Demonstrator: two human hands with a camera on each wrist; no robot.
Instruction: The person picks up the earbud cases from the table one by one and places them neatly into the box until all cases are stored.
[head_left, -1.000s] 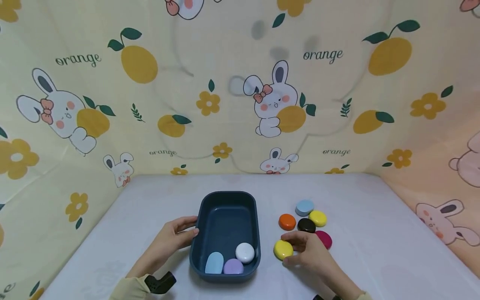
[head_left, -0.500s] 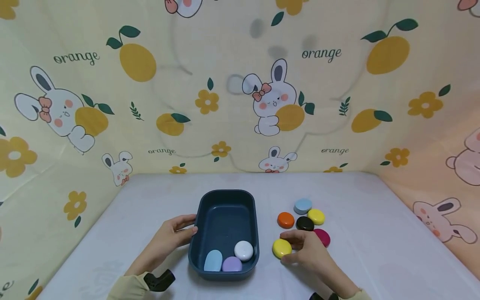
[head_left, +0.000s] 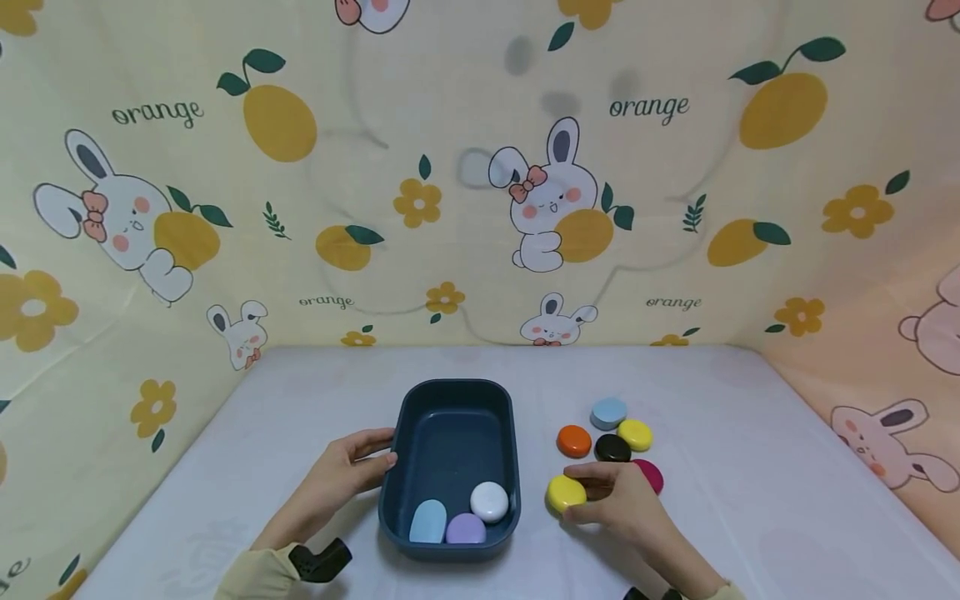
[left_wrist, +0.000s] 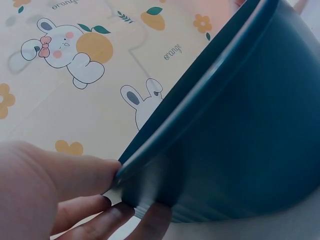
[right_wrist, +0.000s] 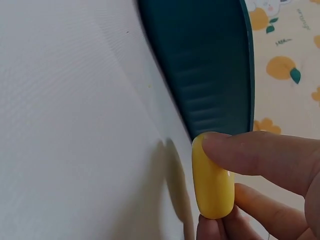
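With thumb and fingers my right hand (head_left: 622,504) pinches a yellow round, thick disc (head_left: 566,494) to the right of a dark blue tray (head_left: 456,450). Seen by the right wrist, the disc (right_wrist: 214,185) shows edge-on between thumb and fingertips; whether it touches the table I cannot tell. My left hand (head_left: 345,467) holds the tray's left side; in the left wrist view the thumb lies at the rim and the fingers against the outer wall. Inside the tray's near end lie a light blue piece (head_left: 428,522), a purple disc (head_left: 467,529) and a white disc (head_left: 489,502).
Beyond the right hand several discs are grouped on the white table (head_left: 315,392): light blue (head_left: 608,413), orange (head_left: 573,442), black (head_left: 612,448), a second yellow one (head_left: 635,435) and a dark pink one (head_left: 649,476), partly hidden. A printed cloth (head_left: 480,208) rises behind.
The head view shifts slightly. Both hands, the tray and the discs keep their places, with the right hand still pinching the yellow disc, which has tilted a little.
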